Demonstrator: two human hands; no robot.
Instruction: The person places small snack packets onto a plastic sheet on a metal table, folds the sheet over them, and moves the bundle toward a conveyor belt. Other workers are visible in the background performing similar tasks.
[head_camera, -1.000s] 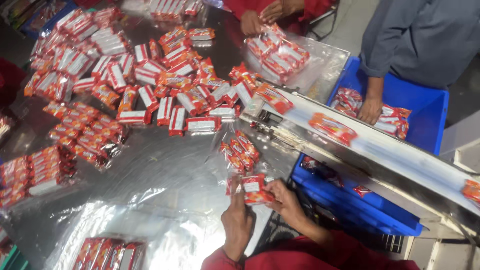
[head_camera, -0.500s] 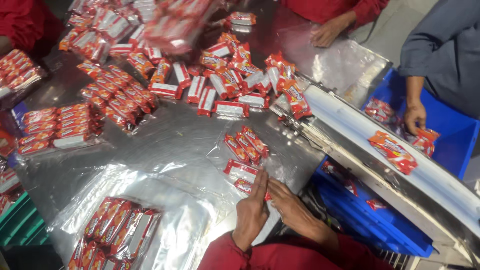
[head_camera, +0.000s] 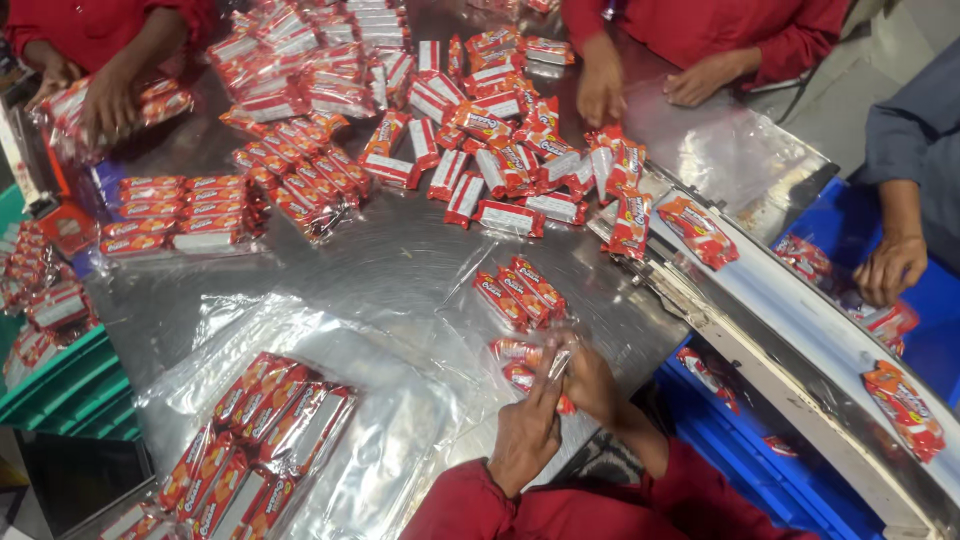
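A person in red sleeves is standing at the near edge of a shiny metal table (head_camera: 400, 260), both hands working close together. The left hand (head_camera: 525, 440) is lying flat with fingers stretched forward, pressing on a small stack of red biscuit packets (head_camera: 520, 362) in clear wrap at the near edge. The right hand (head_camera: 590, 380) is curling around the same stack from the right side, fingers closed on it. Just beyond the hands, a second bundle of three red packets (head_camera: 520, 290) is lying apart from them. A clear bag filled with packets (head_camera: 260, 440) is resting at the near left corner. A big loose heap of red packets (head_camera: 400, 110) is covering the far half of the table. A conveyor belt (head_camera: 800, 320) is running along the right edge, carrying single packets, with a blue crate (head_camera: 860, 230) beyond it. Other people's hands are reaching in from the far edge and the right.
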